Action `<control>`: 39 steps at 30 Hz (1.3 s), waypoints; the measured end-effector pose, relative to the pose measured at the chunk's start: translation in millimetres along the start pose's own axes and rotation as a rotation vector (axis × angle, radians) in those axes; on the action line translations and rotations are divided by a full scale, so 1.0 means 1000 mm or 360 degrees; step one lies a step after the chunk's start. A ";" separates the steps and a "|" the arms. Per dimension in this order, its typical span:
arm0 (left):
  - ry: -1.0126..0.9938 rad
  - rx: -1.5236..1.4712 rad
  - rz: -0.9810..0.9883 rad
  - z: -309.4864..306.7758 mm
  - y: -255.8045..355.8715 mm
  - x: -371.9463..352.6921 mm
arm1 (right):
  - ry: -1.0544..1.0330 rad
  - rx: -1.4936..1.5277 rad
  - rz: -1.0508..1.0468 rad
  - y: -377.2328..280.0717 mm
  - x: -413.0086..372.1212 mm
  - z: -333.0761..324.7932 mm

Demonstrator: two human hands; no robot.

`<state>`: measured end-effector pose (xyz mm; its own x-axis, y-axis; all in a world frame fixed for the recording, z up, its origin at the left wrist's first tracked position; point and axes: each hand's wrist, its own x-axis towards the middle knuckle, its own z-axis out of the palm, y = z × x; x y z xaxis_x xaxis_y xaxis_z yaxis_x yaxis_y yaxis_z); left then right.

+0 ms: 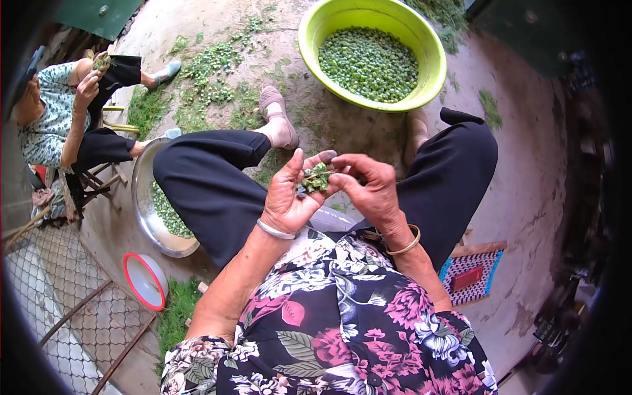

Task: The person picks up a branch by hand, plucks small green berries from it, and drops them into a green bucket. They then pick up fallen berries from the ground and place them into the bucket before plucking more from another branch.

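From here I see both sets of fingertips meeting on a small green sprig (317, 178), held over my lap between the knees. The left hand (289, 197) is turned palm up, its fingers (315, 160) loosely curled, and the thumb closes against them to cradle the leafy clump. The right hand (370, 187) comes in from the other side, back facing up, with thumb and forefinger pinched on the thin stem. Both wrists are bent inward and each forearm wears a bangle.

The sprig lies roughly level. Its long axis runs left to right across the view, with the stem end towards the right hand and the leaves towards the left palm.

Ahead on the ground is a lime-green basin (309, 29) of green picked bits. A metal basin (139, 191) stands beside my left leg, and another person (49, 125) sits beyond it.
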<state>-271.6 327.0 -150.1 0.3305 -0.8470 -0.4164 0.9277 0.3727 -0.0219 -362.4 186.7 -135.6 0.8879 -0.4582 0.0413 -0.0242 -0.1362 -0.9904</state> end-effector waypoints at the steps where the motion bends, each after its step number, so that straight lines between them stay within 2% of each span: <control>1: -0.0005 -0.0028 -0.0025 -0.002 0.000 0.000 | -0.0039 -0.0063 -0.0056 0.003 -0.001 0.004; 2: -0.0007 -0.0029 -0.0024 -0.003 0.000 0.000 | 0.0022 -0.0316 -0.0326 0.012 -0.001 0.006; 3: 0.0054 0.0012 0.0020 -0.002 -0.002 0.000 | 0.0019 -0.0318 -0.0328 0.012 -0.001 0.007; 6: 0.0084 0.0059 0.0072 -0.001 -0.001 -0.001 | -0.0010 0.0334 0.0185 0.011 -0.002 0.009; 7: 0.0052 0.0065 0.0076 -0.001 -0.001 -0.002 | 0.0004 0.0451 0.0266 0.005 -0.001 0.007; 11: -0.0091 -0.0027 0.0030 -0.003 -0.002 0.001 | -0.0016 0.0366 0.0265 -0.002 0.003 0.000; 13: 0.0092 -0.0110 0.0106 -0.008 -0.007 0.002 | 0.0019 0.0267 0.0237 0.001 0.002 0.000; 17: 0.0117 -0.0118 0.0021 -0.009 -0.006 -0.001 | 0.0066 0.0444 0.0505 0.003 0.002 -0.007; 19: 0.0134 -0.0064 0.0020 -0.007 -0.005 -0.002 | 0.0318 0.0387 0.0448 0.008 0.004 -0.007; 20: 0.0099 -0.0085 0.0013 -0.010 -0.004 -0.002 | 0.0348 0.0070 0.0381 0.018 0.004 -0.009; 21: 0.0101 -0.0086 0.0013 -0.010 -0.003 -0.002 | 0.0347 0.0070 0.0383 0.016 0.004 -0.009; 23: 0.0145 -0.0053 0.0017 -0.008 -0.002 -0.003 | 0.0336 -0.0399 0.0111 0.008 0.000 -0.006; 24: 0.0148 -0.0055 0.0015 -0.009 -0.002 -0.002 | 0.0242 -0.0265 0.0034 0.010 -0.001 -0.003; 27: 0.0219 -0.0062 0.0004 -0.017 -0.003 -0.002 | -0.0003 -0.0286 -0.0130 0.007 -0.001 0.001; 29: 0.0001 -0.0119 -0.0105 -0.027 -0.002 0.000 | -0.0098 -0.0263 -0.0117 0.013 -0.002 0.002; 31: 0.0074 -0.0034 -0.0068 -0.025 -0.006 0.002 | -0.0193 -0.0241 -0.0104 0.018 -0.002 0.004; 33: 0.0090 -0.0009 -0.0057 -0.024 -0.007 0.002 | -0.0142 -0.0107 0.0181 0.019 -0.002 0.005; 34: 0.0092 -0.0009 -0.0056 -0.022 -0.007 0.002 | -0.0143 -0.0105 0.0182 0.016 -0.001 0.005; 36: 0.0263 0.0060 0.0012 -0.015 -0.008 0.002 | -0.0123 0.0289 0.0522 0.003 0.000 0.002; 37: 0.0263 0.0059 0.0011 -0.015 -0.007 0.002 | -0.0122 0.0289 0.0523 0.001 0.001 0.000; 39: 0.0125 -0.0018 0.0038 -0.014 -0.004 0.000 | -0.0077 0.0671 0.0525 0.002 0.005 -0.008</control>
<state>-277.6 330.6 -163.3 0.3371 -0.8057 -0.4870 0.9176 0.3970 -0.0215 -361.7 177.2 -135.9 0.8847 -0.3747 -0.2773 -0.1278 0.3771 -0.9173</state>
